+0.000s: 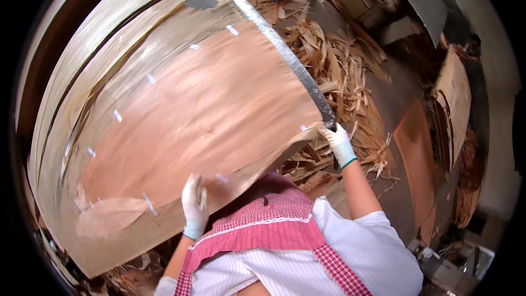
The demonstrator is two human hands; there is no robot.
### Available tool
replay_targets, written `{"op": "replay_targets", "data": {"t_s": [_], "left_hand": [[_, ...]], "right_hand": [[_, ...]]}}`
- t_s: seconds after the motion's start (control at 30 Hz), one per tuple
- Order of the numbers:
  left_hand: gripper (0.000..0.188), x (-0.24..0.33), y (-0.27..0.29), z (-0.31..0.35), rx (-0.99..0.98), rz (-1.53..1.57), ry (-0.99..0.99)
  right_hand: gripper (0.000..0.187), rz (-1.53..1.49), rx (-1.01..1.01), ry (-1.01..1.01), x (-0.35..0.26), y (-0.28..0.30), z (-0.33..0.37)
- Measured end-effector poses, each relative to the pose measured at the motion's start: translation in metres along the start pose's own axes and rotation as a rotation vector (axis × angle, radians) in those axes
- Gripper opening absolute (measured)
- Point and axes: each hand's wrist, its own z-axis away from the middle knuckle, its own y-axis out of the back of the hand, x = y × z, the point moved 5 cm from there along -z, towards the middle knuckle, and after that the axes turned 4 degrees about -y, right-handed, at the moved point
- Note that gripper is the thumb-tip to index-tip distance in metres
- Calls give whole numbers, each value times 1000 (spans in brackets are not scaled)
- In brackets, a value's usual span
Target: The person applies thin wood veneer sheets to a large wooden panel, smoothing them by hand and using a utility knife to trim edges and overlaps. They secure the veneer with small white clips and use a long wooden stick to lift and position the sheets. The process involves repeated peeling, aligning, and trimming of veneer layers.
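A broad reddish-tan veneer sheet (pixel 208 115) lies on a stack of paler wood sheets (pixel 118 246), with several short white tape strips (pixel 150 204) along its edges. My right hand (pixel 338 141), in a white glove with a green cuff, pinches the near right corner of the veneer sheet, whose near edge is raised and wavy. At the sheet's near edge, left of my body, is my gloved left hand (pixel 194 203). Its fingers point up and are slightly bent, with nothing visible in them. A dark, worn metal edge strip (pixel 285 52) runs along the stack's right side.
Torn veneer scraps (pixel 323 66) are heaped on the floor right of the stack. Farther right, a reddish veneer piece (pixel 416 148) lies near a leaning stack of sheets (pixel 455 99). A grey panel (pixel 419 0) stands at the upper right. Cluttered small items (pixel 455 263) are at the lower right.
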Motion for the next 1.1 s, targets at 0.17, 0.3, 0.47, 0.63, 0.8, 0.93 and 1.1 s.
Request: {"op": "replay_targets", "data": {"t_s": [0.17, 0.3, 0.47, 0.63, 0.8, 0.93, 1.1], "left_hand": [[70, 5, -21, 80, -33, -99, -64], [71, 30, -5, 77, 93, -164, -293], [47, 71, 46, 92, 376, -73, -522], [43, 47, 36, 108, 284, -199, -297], [49, -46, 52, 78, 263, -515, -32], [26, -89, 62, 52, 176, -602, -133], [8, -102, 61, 25, 186, -581, -213]], "right_hand": [[13, -191, -137, -192, -25, -4, 15], [14, -372, -240, 106, -106, -20, 29], [15, -626, -378, 316, -201, -43, 41], [14, -747, -448, 441, -298, -66, 64], [12, -764, -712, 624, -404, -83, 105], [12, -742, -464, 781, -457, -88, 125], [14, -700, -986, 619, -529, -45, 57]]}}
